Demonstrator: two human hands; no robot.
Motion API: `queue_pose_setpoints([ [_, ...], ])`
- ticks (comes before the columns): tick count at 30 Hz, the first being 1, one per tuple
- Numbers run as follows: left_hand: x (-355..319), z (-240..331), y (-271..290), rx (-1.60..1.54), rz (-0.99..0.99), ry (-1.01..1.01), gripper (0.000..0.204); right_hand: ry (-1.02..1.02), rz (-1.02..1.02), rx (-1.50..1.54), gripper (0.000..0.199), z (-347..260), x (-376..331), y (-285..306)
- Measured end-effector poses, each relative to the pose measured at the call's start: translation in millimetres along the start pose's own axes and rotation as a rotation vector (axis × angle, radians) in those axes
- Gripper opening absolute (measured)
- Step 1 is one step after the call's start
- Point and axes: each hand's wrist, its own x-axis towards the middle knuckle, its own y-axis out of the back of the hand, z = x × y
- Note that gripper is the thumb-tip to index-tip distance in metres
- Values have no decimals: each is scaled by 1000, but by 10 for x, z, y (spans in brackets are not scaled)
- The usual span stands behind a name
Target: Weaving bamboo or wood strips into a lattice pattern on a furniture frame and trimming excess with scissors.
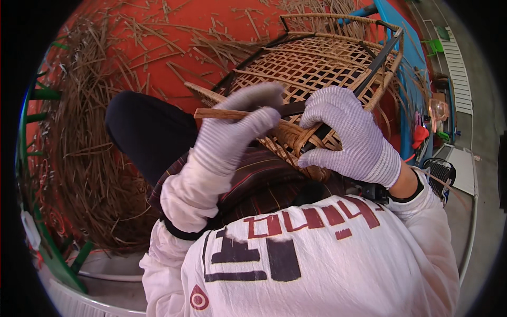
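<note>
A woven wicker frame (311, 58) with an open lattice and dark metal bars leans across my lap. My left hand (232, 121), in a striped white glove, is slightly blurred. A flat brown strip (219, 113) crosses its palm and passes under the thumb, its loose end sticking out to the left. My right hand (351, 132), gloved alike, curls closed around the near edge of the frame, where strips are wrapped thickly into a binding (296, 138). The fingertips are partly hidden against the weave.
A large heap of brown strips (90, 142) lies at left, with scattered offcuts on the red floor (158, 53). A green metal rack (53, 248) stands at the left edge. On the right are a blue panel (409, 68), a red object (420, 136) and a black wire basket (441, 171).
</note>
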Motion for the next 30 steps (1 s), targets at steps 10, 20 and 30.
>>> queue_pose_setpoints([
  [10,88,-25,-101,83,66,162,18,15,161,-180,42,-93,-144,142],
  [20,161,29,-182,-81,118,294,25,-149,144,252,23,53,279,-15],
  [30,-110,-114,-117,284,122,98,24,-236,-185,309,26,93,431,-33],
])
